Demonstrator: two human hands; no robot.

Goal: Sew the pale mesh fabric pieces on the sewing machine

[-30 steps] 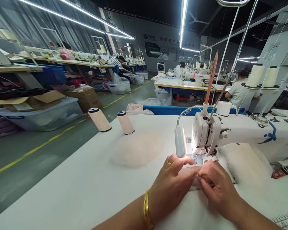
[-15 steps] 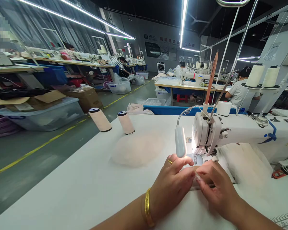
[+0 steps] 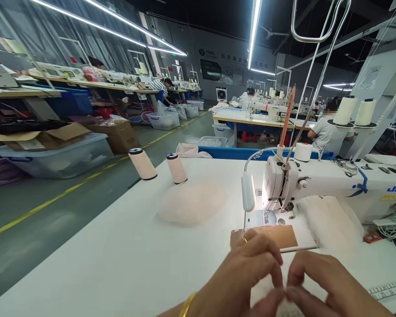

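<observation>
My left hand (image 3: 247, 268), with a gold ring and bangle, is in front of the sewing machine (image 3: 320, 178), its thumb and fingers closed in a pinch. Close against it, my right hand (image 3: 330, 281) pinches too, and the fingertips of both nearly meet. Between them a sheer pale fabric (image 3: 288, 307) shows faintly; most of it is hidden or blurred. Just beyond my left fingers, a brown strip (image 3: 279, 235) lies flat in front of the needle plate (image 3: 269, 217). A small lamp (image 3: 248, 191) lights the needle area.
Two thread cones (image 3: 143, 165) and a pile of sheer pale fabric (image 3: 191, 203) are on the left of the white table (image 3: 119, 264). More sheer fabric (image 3: 331, 220) lies under the machine arm. A ruler (image 3: 391, 290) is at the right edge. Co-workers sit at other tables.
Both hands have drawn back from the needle towards me, still pinched together. The brown strip, mostly covered by the hands before, now shows. The camera view has shifted slightly.
</observation>
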